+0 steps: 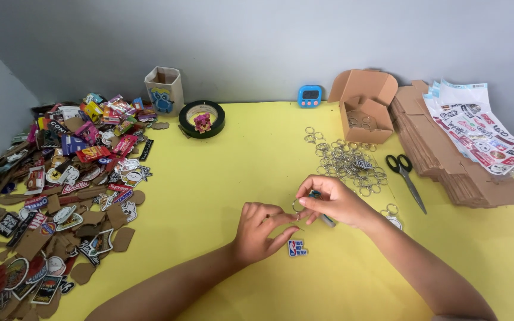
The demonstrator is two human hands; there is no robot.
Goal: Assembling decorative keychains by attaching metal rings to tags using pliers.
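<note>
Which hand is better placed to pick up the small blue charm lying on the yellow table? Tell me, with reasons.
Left, most likely. The left hand lies right beside the small blue charm, fingertips nearly over it. The right hand sits farther back and already pinches a key ring.

Ring (298,205): I log one thin silver metal key ring, round, pinched at its edge between the fingertips of the right hand (334,201) and met by the fingertips of the left hand (261,229). I see it raised off the desk (221,178), standing roughly on edge, above the tag.

Tag (297,248): I log one small flat piece, blue with red and white print, roughly rectangular. It lies face up on the yellow desk just beside the left hand's fingers, apart from the ring; I cannot tell whether it touches the hand.
</note>
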